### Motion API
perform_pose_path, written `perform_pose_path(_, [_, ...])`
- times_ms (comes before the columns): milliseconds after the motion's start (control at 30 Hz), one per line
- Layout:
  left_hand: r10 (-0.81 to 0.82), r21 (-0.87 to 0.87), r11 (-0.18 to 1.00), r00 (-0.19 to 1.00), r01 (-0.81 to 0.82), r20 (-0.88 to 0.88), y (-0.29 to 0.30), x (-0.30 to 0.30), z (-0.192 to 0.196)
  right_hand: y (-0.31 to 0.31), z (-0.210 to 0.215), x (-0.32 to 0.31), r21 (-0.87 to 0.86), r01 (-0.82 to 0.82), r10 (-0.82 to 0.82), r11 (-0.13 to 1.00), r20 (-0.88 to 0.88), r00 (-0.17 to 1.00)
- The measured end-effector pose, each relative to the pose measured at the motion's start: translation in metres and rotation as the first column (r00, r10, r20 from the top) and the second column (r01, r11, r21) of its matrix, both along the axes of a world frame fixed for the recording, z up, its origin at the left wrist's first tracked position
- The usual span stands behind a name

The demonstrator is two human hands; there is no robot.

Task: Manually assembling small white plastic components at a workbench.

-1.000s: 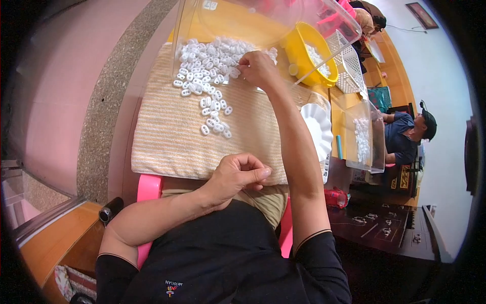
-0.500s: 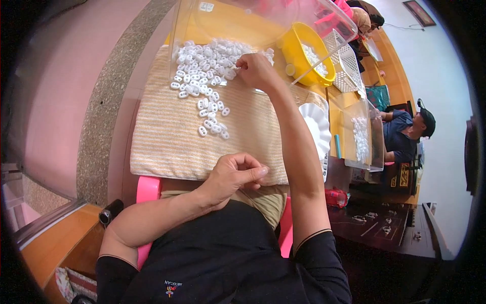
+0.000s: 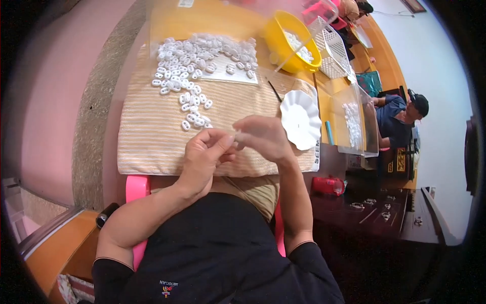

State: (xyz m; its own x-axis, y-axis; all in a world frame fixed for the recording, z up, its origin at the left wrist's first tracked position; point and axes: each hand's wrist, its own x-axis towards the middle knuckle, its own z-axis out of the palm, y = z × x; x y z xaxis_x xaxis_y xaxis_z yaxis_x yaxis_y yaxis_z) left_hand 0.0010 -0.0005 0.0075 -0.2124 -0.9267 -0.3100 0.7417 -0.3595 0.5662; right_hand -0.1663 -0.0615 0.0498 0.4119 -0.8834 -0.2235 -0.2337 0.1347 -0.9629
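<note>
Over the near part of a striped towel [image 3: 152, 147], my two hands meet at the fingertips. My left hand [image 3: 202, 154] is closed, with thumb and forefinger pinched together; what they hold, if anything, is too small to make out. Blurred by motion, my right hand [image 3: 268, 138] touches or nearly touches the left fingertips, and its grip does not show clearly. Beyond them lies a heap of small white oval plastic pieces [image 3: 190, 58], each with two holes. A trail of these pieces runs toward me. Several rest by a flat white sheet [image 3: 228, 75].
A white scalloped dish [image 3: 299, 119] sits at right, beside a thin black stick [image 3: 275, 91]. Behind stand a yellow basin [image 3: 281, 49] holding white pieces and a white perforated basket [image 3: 331, 53]. A clear box [image 3: 368, 119] stands before a co-worker [image 3: 400, 114] at far right.
My right hand has come back from the heap to my left hand. My left hand has risen slightly. The view has shifted, uncovering the white sheet and black stick.
</note>
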Motion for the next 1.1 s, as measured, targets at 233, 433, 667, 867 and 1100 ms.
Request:
perform_pose_path(233, [-0.196, 0.017, 0.98, 0.979, 0.198, -0.063, 0.003, -0.004, 0.002, 0.026, -0.008, -0.022, -0.017, -0.033, 0.034, 0.999, 0.058, 0.998])
perform_pose_path(433, [-0.258, 0.019, 0.965, 0.961, 0.261, -0.104, 0.001, -0.003, -0.002, 0.034, -0.017, -0.025, -0.064, -0.019, 0.027, 0.998, 0.138, 0.99])
perform_pose_path(667, [-0.213, 0.005, 0.977, 0.976, 0.214, -0.046, 0.001, -0.004, -0.005, 0.039, -0.01, -0.025, -0.041, -0.042, 0.046, 0.998, 0.113, 0.993])
perform_pose_path(867, [-0.203, 0.002, 0.979, 0.979, 0.203, -0.023, 0.002, -0.005, -0.003, 0.041, -0.019, -0.028, -0.154, -0.032, 0.043, 0.988, 0.068, 0.997])
perform_pose_path(1100, [-0.224, -0.009, 0.975, 0.974, 0.224, -0.024, 0.002, -0.006, -0.004, 0.044, -0.023, -0.026, -0.32, 0.021, -0.006, 0.947, 0.05, 0.999])
